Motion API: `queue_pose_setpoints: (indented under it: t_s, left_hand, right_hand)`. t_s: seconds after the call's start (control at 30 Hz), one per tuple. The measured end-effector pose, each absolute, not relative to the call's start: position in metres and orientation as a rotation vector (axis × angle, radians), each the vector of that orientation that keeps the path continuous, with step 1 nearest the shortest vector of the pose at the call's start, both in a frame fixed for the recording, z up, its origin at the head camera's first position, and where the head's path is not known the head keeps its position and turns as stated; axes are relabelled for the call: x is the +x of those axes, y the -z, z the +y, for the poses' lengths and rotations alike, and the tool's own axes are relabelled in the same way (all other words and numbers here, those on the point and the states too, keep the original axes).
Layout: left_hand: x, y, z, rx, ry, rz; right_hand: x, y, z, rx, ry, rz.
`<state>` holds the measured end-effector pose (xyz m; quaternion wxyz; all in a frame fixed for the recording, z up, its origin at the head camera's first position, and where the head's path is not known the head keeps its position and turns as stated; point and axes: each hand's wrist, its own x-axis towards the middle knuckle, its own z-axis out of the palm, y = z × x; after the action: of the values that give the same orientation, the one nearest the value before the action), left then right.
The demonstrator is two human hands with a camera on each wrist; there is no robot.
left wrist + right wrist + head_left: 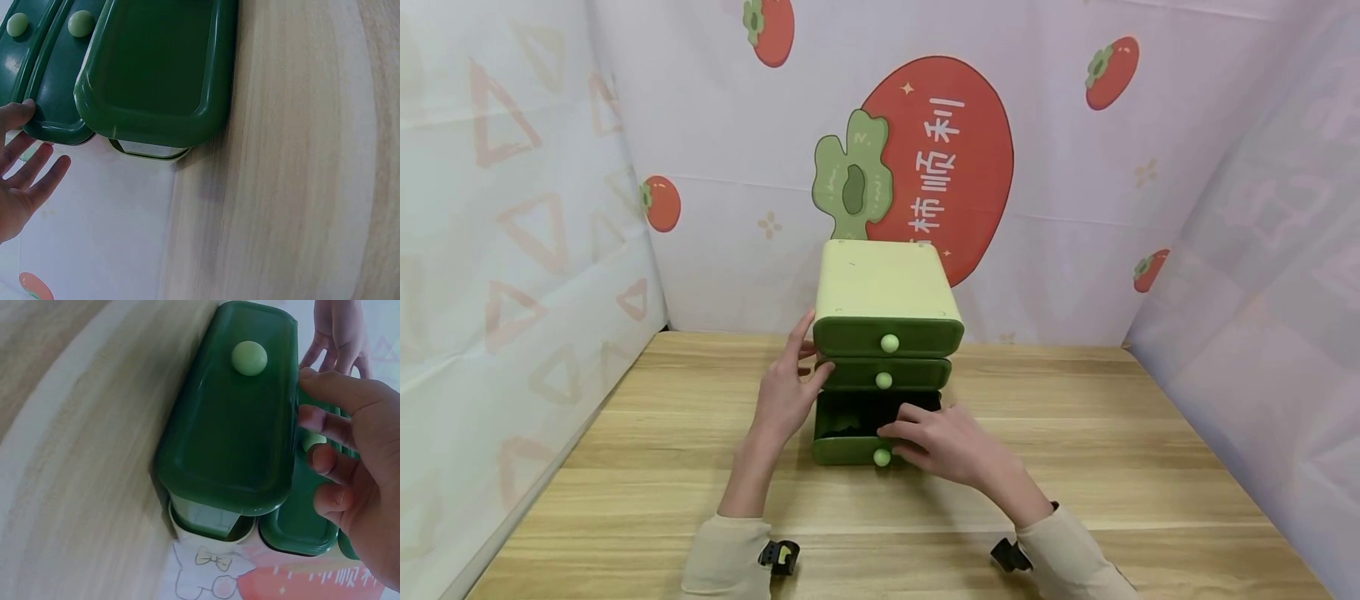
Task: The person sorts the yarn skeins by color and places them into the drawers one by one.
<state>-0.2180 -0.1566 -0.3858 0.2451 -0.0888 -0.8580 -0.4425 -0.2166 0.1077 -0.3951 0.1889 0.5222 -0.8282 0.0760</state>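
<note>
A small desktop drawer cabinet [883, 279], pale yellow-green with dark green drawer fronts and round light green knobs, stands on the table. Its bottom drawer [846, 451] is pulled out; the dark inside is too dim to make out. At the cabinet's left side is my left hand [784, 392], its thumb touching the end of the middle drawer [61, 87] and its other fingers spread straight along the side. Over the bottom drawer's front rim is my right hand [951, 442], fingers loosely bent, thumb and index fingertips near the rim. Nothing shows between those fingers.
The cabinet stands on a wood-grain table [1075, 467]. Behind it hangs a white cloth backdrop [722, 108] printed with persimmons and lettering. More printed cloth [512, 275] closes off the left and right sides. Black bands [781, 557] sit at both sleeve cuffs.
</note>
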Motion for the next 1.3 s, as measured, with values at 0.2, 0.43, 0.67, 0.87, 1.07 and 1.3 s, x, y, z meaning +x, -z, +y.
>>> queue_pose_setpoints:
  t_s: [0.2, 0.43, 0.67, 0.87, 1.07, 1.3]
  left_hand:
    - [-0.218, 0.386, -0.157, -0.245, 1.196, -2.342]
    - [-0.219, 0.387, -0.158, -0.252, 1.194, -2.333]
    - [-0.219, 0.388, -0.157, -0.251, 1.201, -2.33]
    - [-0.218, 0.388, -0.157, -0.252, 1.195, -2.331]
    - [-0.219, 0.387, -0.157, -0.25, 1.18, -2.324]
    - [-0.218, 0.387, -0.157, -0.246, 1.199, -2.329]
  right_hand:
    - [-0.215, 0.403, 0.105, 1.498, -0.211, -2.25]
    - [-0.208, 0.41, 0.096, 1.562, -0.197, -2.375]
    - [-0.206, 0.413, 0.089, 1.548, -0.197, -2.523]
    - [-0.206, 0.416, 0.088, 1.538, -0.199, -2.549]
    - [-0.208, 0.417, 0.086, 1.515, -0.195, -2.513]
    - [-0.21, 0.416, 0.085, 1.515, -0.208, -2.473]
